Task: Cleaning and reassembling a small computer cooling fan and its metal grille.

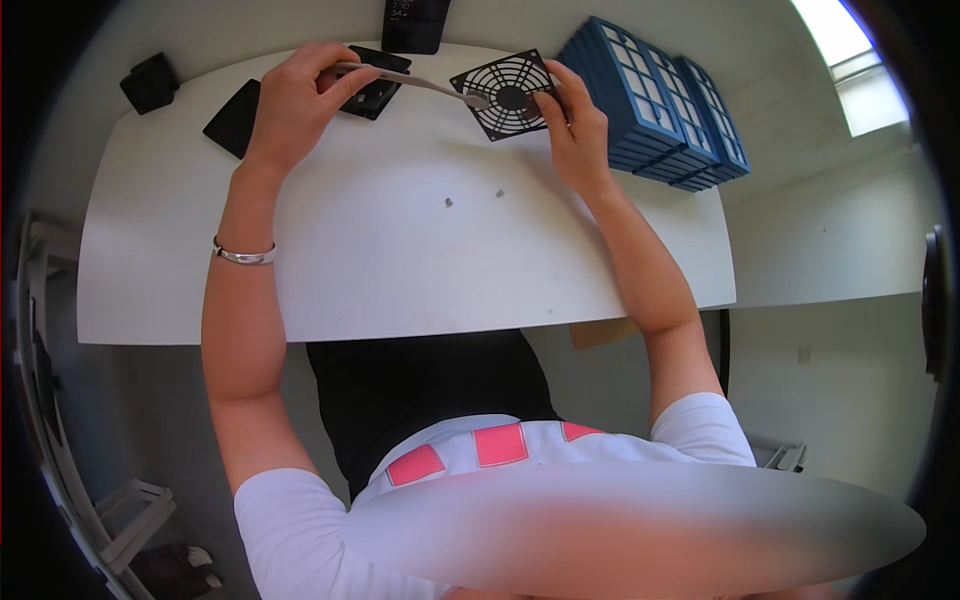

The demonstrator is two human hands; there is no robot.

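My left hand is closed around the handle of a slim greyish toothbrush, pinched between thumb and fingers. Its head reaches right and rests against, or just in front of, a black square fan grille with concentric rings. By its right edge the grille is gripped in my right hand, tilted above the far part of the white table. Behind my left hand lies a black square part, partly covered by the fingers. Another flat black piece sits left of my left wrist.
Two small grey bits lie mid-table. Blue drawer units with pale fronts stand at the far right. At the back are a dark panel with a lit display and a black boxy object at the far left corner.
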